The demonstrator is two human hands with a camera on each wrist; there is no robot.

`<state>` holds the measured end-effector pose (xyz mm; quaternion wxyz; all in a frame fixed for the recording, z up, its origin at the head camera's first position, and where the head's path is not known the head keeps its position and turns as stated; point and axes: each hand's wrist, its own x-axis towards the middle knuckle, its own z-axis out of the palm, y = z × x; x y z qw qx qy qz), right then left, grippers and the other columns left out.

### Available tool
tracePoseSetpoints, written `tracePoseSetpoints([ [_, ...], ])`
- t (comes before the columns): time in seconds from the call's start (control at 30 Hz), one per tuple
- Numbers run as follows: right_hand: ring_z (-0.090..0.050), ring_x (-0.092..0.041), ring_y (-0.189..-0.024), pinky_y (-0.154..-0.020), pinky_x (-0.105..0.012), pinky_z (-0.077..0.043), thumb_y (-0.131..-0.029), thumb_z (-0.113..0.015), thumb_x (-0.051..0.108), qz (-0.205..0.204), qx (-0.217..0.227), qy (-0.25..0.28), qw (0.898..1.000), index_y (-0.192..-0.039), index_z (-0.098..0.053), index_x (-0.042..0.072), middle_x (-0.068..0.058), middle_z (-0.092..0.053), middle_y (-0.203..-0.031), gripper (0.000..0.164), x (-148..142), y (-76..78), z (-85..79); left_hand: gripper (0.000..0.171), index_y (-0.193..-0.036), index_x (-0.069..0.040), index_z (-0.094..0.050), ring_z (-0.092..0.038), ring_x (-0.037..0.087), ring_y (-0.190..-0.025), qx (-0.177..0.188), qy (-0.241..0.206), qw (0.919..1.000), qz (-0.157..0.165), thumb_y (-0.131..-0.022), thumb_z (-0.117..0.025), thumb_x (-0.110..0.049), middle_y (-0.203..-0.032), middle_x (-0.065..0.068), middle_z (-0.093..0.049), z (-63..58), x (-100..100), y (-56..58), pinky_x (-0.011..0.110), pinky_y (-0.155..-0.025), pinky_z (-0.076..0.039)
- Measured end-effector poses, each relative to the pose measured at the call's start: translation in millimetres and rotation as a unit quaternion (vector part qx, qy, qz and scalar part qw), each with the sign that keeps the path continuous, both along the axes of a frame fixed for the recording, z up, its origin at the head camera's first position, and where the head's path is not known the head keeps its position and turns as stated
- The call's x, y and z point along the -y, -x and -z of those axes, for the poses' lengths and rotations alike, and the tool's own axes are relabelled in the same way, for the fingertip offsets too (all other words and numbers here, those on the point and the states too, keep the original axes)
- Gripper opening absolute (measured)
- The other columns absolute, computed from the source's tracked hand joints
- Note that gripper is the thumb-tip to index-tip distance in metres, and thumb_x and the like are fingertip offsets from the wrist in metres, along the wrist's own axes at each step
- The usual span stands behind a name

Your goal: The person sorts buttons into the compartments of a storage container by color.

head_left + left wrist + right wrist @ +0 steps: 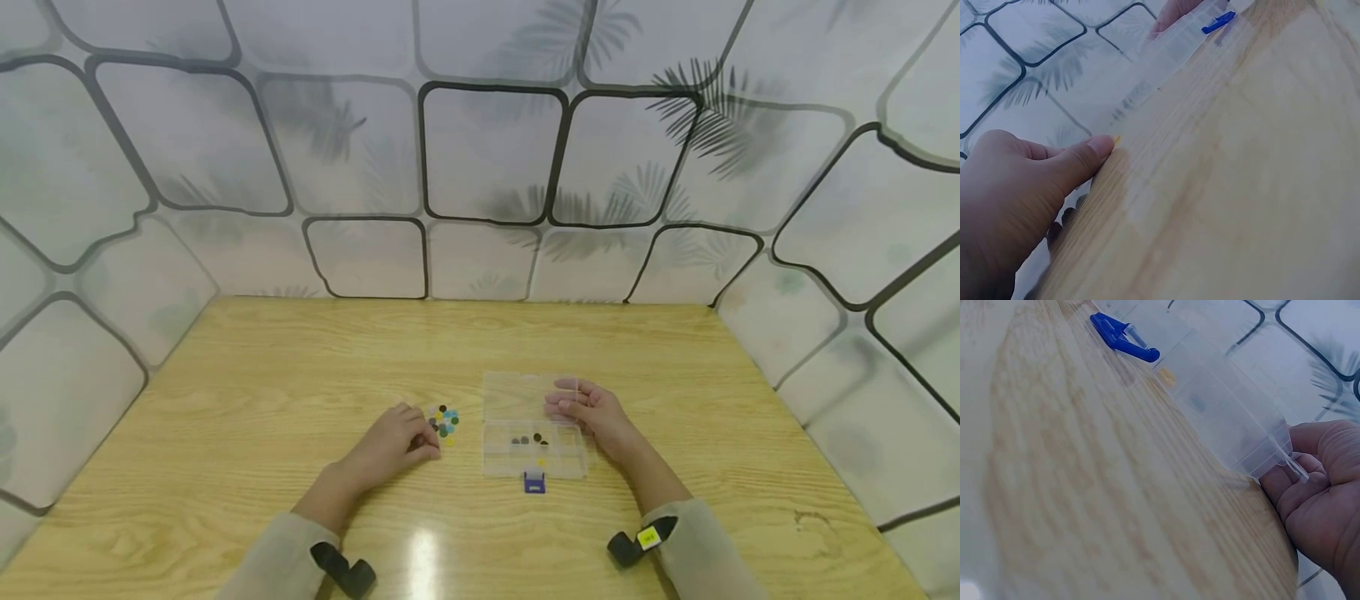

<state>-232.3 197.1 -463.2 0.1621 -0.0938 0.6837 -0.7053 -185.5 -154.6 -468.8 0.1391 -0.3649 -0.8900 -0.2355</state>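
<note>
On the table, a small heap of coloured flat pieces [444, 419] lies just beyond my left hand [393, 446]. The left fingers are bent, with thumb and index tips close together beside a yellow piece [1117, 140]; whether they pinch anything is hidden. To the right is a clear plastic compartment box [495, 462], its see-through lid [517, 396] raised at the back. Several dark pieces [525, 441] and a yellow one [542, 462] sit in its compartments. My right hand [603, 421] grips the box's right side, fingers behind the clear plastic, thumb in front [1319, 481].
A blue latch [534, 482] sticks out from the box's front edge. The wooden table [300, 358] meets a patterned wall sheet [487, 158] at the back and sides. A black camera mount [343, 570] is strapped on each wrist.
</note>
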Motion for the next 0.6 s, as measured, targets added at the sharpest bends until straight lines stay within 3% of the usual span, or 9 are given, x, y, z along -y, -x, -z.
tracePoseSetpoints([
  [0.33, -0.067, -0.011, -0.095, -0.085, -0.028, -0.052, -0.095, -0.053, 0.000, 0.000, 0.003, 0.010, 1.000, -0.138, -0.032, -0.009, 0.001, -0.068, -0.104, 0.049, 1, -0.5, -1.8, 0.012, -0.085, -0.021, -0.065, -0.040, 0.005, -0.075, 0.001, 0.028, 0.9995, -0.012, -0.084, -0.070, -0.032, -0.078, -0.012, -0.053, 0.6, -2, -2.3, 0.026, -0.071, -0.037],
  [0.6, -0.067, -0.011, -0.095, -0.084, -0.027, -0.052, -0.094, -0.056, 0.003, 0.002, 0.002, 0.012, 1.000, -0.138, -0.032, -0.010, 0.000, -0.069, -0.105, 0.051, 0, -0.6, -0.9, 0.012, -0.088, -0.022, -0.065, -0.040, 0.006, -0.077, 0.021, 0.025, 0.9995, 0.005, -0.087, -0.067, -0.034, -0.081, -0.013, -0.054, -4.5, -11, -6.9, 0.028, -0.074, -0.038],
])
